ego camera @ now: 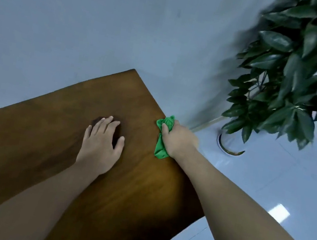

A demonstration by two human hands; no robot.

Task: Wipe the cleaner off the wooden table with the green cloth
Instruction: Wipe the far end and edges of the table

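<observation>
Status: mid-wipe, my read. The right hand (pixel 178 139) is clenched around the green cloth (pixel 161 150), which is bunched into a wad and pressed down at the bench's (pixel 48 122) right edge, in the far half, short of the far corner. Part of the wad overhangs or sits right on that edge; can't tell which.

The left hand (pixel 100 148) is flat on the bench top, fingers spread and straight, holding nothing. It sits near the bench middle, apart from the cloth, and looks like bracing.

Done vs. left: can't confirm from this view. No foam, droplets or streaks of cleaner visible anywhere on the bench. The wood shows a soft sheen on the near-right part, which could be a damp film or just light. The near-left part looks dull and dry. I'd assume the edge pass is under way and coverage elsewhere is unverified.

Cloth: bright green, soft, crumpled, no visible soiling.

Off the bench's right side there's a potted plant (pixel 298 80) on the floor (pixel 267 190).
</observation>
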